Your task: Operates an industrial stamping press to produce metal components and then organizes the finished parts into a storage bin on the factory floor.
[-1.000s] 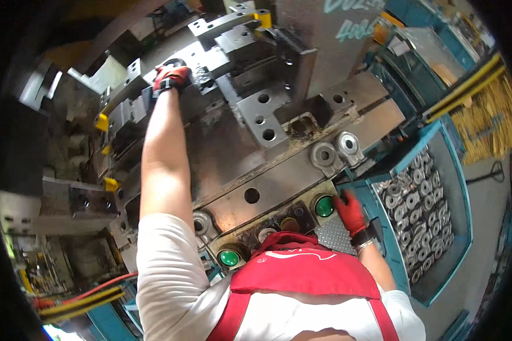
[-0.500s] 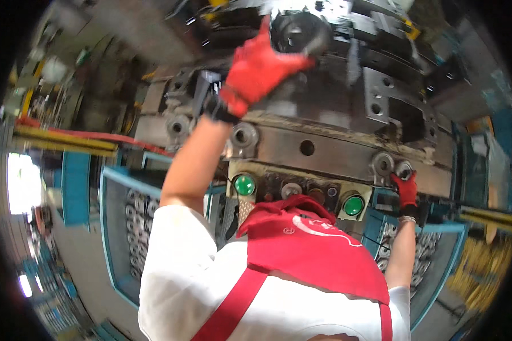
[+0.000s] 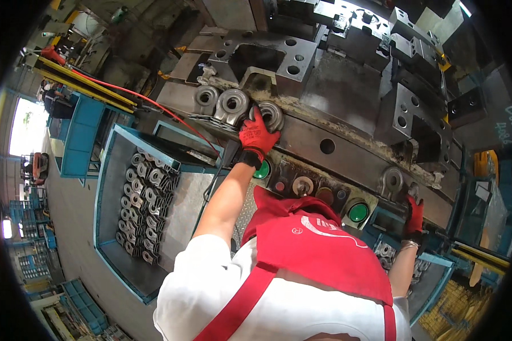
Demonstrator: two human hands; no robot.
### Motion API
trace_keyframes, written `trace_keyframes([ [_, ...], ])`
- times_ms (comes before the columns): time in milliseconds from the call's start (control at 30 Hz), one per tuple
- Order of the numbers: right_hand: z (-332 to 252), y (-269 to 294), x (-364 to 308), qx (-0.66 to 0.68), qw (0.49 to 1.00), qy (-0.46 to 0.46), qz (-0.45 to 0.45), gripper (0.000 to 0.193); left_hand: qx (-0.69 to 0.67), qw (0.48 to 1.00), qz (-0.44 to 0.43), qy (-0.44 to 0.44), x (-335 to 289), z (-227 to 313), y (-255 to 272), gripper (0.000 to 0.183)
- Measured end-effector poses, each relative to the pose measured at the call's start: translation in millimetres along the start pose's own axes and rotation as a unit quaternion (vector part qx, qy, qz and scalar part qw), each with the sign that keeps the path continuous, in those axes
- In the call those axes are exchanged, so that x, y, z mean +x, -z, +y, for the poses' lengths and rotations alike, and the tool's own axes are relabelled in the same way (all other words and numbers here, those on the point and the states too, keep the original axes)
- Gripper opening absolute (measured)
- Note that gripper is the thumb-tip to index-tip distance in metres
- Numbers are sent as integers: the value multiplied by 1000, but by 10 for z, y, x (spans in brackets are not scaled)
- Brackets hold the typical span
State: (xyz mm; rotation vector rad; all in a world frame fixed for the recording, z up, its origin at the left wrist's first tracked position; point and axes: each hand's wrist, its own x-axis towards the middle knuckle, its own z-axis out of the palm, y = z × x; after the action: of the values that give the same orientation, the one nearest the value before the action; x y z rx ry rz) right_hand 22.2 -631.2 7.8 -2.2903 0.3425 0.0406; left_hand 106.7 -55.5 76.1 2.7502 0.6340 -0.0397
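My left hand, in a red glove, grips a round stamped metal part with a hole in its middle. This part sits on the press ledge, against the right side of a stack of similar ring-ended metal parts. Another stack stands just left of that. My right hand, also in a red glove, is closed at the right end of the ledge around a metal part seen nearly edge-on. Beside it lies another ring-ended part.
Above the ledge is the press bed with dark die blocks. A control panel with green buttons is below the ledge. Blue bins of metal parts stand left and right. A red hose runs at the left.
My left hand has come back from the die with the round part, down and toward me onto the ledge beside the stacks. My right hand stays at the ledge's right end. The view has shifted.
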Motion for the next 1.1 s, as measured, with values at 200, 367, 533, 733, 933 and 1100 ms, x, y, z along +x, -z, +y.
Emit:
trace_keyframes([
  [200, -1677, 71, -871, 264, 963, -50, -10, 72, -27, 999, -10, -22, -35, -52, 164, 97],
  [367, -3061, -195, -856, 330, 937, 45, -107, 84, -168, 969, 106, -149, -209, -165, 223, 78],
  [533, -4073, -555, -15, 50, 968, 245, 21, 92, -312, 919, 145, -193, -395, -286, 311, 66],
  [733, -4880, -841, 1334, -229, 935, 165, 213, 90, -345, 921, 118, -134, -478, -605, 436, 59],
  [933, -5275, -1076, 2518, -302, 941, 41, 144, 94, -414, 898, 133, -71, -458, -1124, 316, 57],
  [1100, -5291, -1148, 2974, -274, 958, 84, 12, 40, -414, 898, 146, -11, -541, -1310, 302, 55],
])
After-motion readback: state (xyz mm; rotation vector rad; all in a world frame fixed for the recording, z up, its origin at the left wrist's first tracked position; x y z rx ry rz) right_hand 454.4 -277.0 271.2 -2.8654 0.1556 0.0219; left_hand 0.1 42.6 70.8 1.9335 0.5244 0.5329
